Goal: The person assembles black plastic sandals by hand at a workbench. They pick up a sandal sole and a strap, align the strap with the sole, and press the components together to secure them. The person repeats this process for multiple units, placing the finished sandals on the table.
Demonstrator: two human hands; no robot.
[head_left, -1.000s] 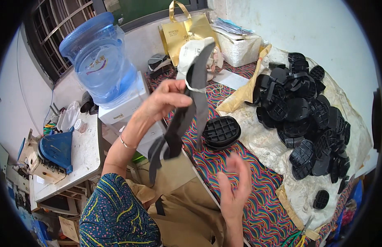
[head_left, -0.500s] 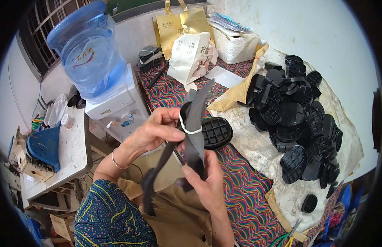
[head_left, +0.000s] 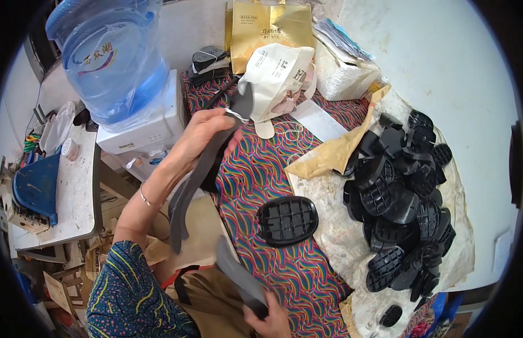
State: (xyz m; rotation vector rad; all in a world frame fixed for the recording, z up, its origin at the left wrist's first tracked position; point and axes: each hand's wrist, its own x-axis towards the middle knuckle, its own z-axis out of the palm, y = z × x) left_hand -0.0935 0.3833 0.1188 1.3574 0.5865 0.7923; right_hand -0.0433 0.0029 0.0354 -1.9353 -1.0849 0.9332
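My left hand [head_left: 197, 138] is raised over the left edge of the table and closed around a bundle of dark grey, curved flat strips [head_left: 184, 205]. A white elastic band [head_left: 237, 116] loops round the bundle near its upper end, and its lower ends hang down. Low in front of me, my right hand [head_left: 271, 319] grips one separate dark grey strip [head_left: 239, 274] by its lower end. Between the hands and the pile lies a black heel-shaped sole piece [head_left: 288, 221], its gridded side up, touched by neither hand.
On a stained whitish sheet [head_left: 329, 214] at right sits a heap of black sole pieces [head_left: 399, 191]. Paper bags [head_left: 273, 34] and a white foam box [head_left: 349, 79] stand at the back of the patterned tabletop [head_left: 244, 174]. A water dispenser [head_left: 143, 112] is left of it.
My hands have moved apart: the left went up and left with the banded bundle, the right down toward me with one strip. The view has shifted, uncovering the whole sole piece.
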